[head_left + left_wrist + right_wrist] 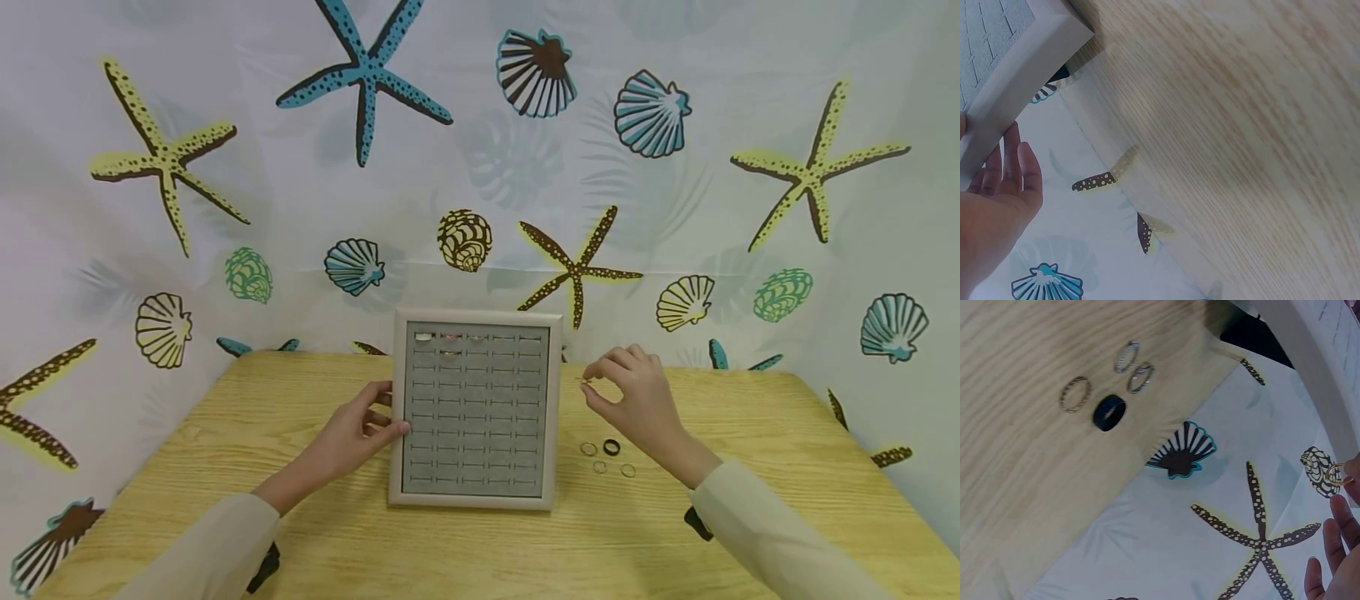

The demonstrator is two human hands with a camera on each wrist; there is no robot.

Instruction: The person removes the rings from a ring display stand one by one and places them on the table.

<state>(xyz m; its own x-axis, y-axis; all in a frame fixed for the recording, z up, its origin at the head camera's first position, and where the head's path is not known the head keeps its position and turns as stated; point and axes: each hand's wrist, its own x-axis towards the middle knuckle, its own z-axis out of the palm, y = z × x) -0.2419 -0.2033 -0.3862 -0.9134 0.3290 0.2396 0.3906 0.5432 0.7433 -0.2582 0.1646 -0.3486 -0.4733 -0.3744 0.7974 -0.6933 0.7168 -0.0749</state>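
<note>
Above the wood-grain table (487, 550), right fingers (621, 357) pinch a gold ring (582, 380) between tips; left fingers (375, 392) grip a framed board (552, 408).

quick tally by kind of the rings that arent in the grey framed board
Wide black band ring on the light wooden table: 1
Thin metallic rings on the table: 3
Thin gold-coloured ring pinched in the right hand: 1
Total: 5

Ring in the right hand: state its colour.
Gold; the ring shows best in the right wrist view.
</note>
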